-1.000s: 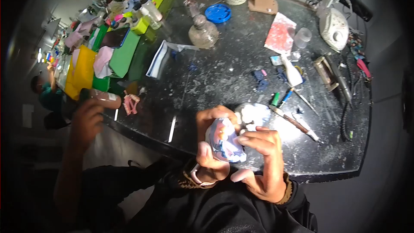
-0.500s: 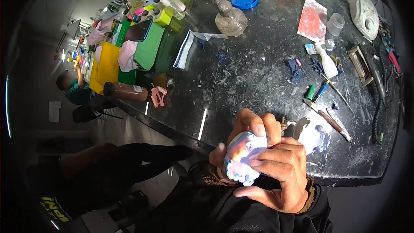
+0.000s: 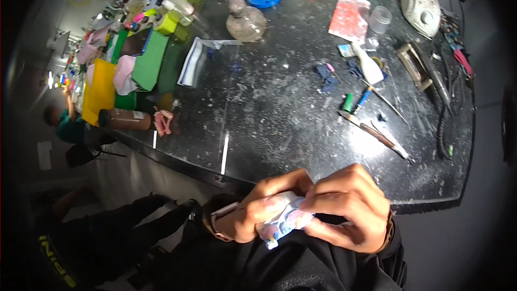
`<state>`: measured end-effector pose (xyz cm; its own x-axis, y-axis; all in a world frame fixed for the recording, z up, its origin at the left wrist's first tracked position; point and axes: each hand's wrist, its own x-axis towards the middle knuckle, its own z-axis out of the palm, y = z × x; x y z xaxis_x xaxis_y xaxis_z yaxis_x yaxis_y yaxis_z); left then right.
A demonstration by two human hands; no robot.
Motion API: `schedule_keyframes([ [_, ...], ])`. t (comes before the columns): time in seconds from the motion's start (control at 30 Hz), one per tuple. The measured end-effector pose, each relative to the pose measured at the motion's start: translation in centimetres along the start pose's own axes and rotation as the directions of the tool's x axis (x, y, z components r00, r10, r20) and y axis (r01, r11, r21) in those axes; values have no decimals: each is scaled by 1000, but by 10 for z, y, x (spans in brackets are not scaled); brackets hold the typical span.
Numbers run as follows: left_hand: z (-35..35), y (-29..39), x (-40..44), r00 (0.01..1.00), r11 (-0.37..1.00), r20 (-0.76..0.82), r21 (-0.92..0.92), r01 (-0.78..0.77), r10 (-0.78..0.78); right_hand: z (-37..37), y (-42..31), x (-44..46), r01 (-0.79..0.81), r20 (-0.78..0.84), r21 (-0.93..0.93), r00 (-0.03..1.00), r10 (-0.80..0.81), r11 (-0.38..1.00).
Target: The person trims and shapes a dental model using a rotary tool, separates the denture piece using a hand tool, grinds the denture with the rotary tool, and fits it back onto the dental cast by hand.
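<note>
Low in front of my body, a dental cast (image 3: 288, 220), whitish with pink and blue patches, is held between my two hands. My left hand (image 3: 258, 210) wraps round its left side, with the thumb lying over the top. My right hand (image 3: 350, 207) is closed on its right edge, fingertips above and thumb below. The fingers cover much of the cast, so its far side is hidden.
Brushes (image 3: 377, 133), a green-capped piece (image 3: 348, 101) and a white bottle (image 3: 369, 64) lie beyond my right hand. A handpiece (image 3: 431, 73) rests at right. Pink denture pieces (image 3: 162, 121) and a brown bottle (image 3: 126, 119) are at left. Another person (image 3: 70, 121) sits far left.
Both hands have come down and closer to my body, and the cast has been tilted. A brass hinge-like part and bright white piece beyond my fingers no longer show. The camera view has shifted.
</note>
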<state>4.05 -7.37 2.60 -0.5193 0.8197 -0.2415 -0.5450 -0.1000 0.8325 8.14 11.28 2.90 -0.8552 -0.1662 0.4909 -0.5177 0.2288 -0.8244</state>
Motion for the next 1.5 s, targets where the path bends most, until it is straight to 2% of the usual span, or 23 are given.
schedule_keyframes([
  [0.07,0,-2,1,1000,994,5,105,-13,12,-4,-2,2,-9,66,4,998,9,1000],
  [0.13,0,-8,2,999,998,25,58,-33,32,-6,-3,1,-27,122,-16,992,29,1000],
  [0.37,4,-6,5,1000,1000,-18,3,12,-12,-2,4,0,74,52,-167,996,-66,983],
  [0.47,1,-2,11,995,995,-28,40,95,-93,-16,-5,7,-37,191,-240,978,85,970],
  [0.5,1,-3,12,993,994,-29,-6,112,-112,-15,-1,3,-18,171,-285,983,69,958],
  [0.6,-9,-14,27,997,995,78,94,-35,28,-19,1,10,208,224,-396,966,-126,894],
  [0.63,-7,-14,30,995,990,88,132,-54,43,-20,1,12,250,265,-448,954,-140,859],
  [0.67,-15,-17,34,989,955,131,278,-107,73,-22,4,15,263,305,-438,943,-134,859],
  [0.7,-18,-21,36,920,744,221,541,-392,324,-25,6,18,276,344,-428,930,-127,861],
  [0.73,-21,-22,39,904,684,265,591,-428,336,-29,5,21,282,402,-447,911,-91,849],
  [0.8,-25,-24,46,919,717,293,578,-391,265,-34,1,27,287,493,-501,870,-3,817],
  [0.83,-27,-25,48,940,783,277,532,-321,198,-34,0,29,285,525,-535,850,49,795],
  [0.9,-31,-26,51,973,921,232,382,-81,-11,-31,7,29,352,524,-535,851,-26,768],
  [0.93,-21,-18,44,979,899,195,418,-133,54,-29,10,30,389,526,-532,848,-66,752],
  [1.0,-15,-15,40,990,923,109,366,-119,85,-30,13,31,423,549,-525,831,-87,739],
  [1.03,-13,-17,41,997,961,65,270,-58,42,-29,15,32,432,552,-510,828,-102,744],
  [1.1,-14,-22,40,998,975,42,215,-51,43,-28,19,33,432,553,-493,825,-111,755],
  [1.13,-18,-27,40,994,959,62,262,-104,91,-27,20,33,425,552,-492,827,-105,760],
  [1.23,-25,-35,43,987,957,110,255,-141,116,-26,22,34,395,578,-489,814,-50,778],
  [1.33,-25,-42,44,950,874,160,374,-311,269,-26,22,34,397,617,-495,787,-9,773],
  [1.37,-28,-50,44,919,806,192,440,-395,345,-25,21,34,396,624,-501,782,4,769],
  [1.43,-29,-53,42,897,754,214,487,-441,386,-24,21,34,396,631,-503,776,13,768],
  [1.5,-29,-51,40,912,775,204,482,-409,355,-24,21,34,397,630,-499,776,8,771],
])
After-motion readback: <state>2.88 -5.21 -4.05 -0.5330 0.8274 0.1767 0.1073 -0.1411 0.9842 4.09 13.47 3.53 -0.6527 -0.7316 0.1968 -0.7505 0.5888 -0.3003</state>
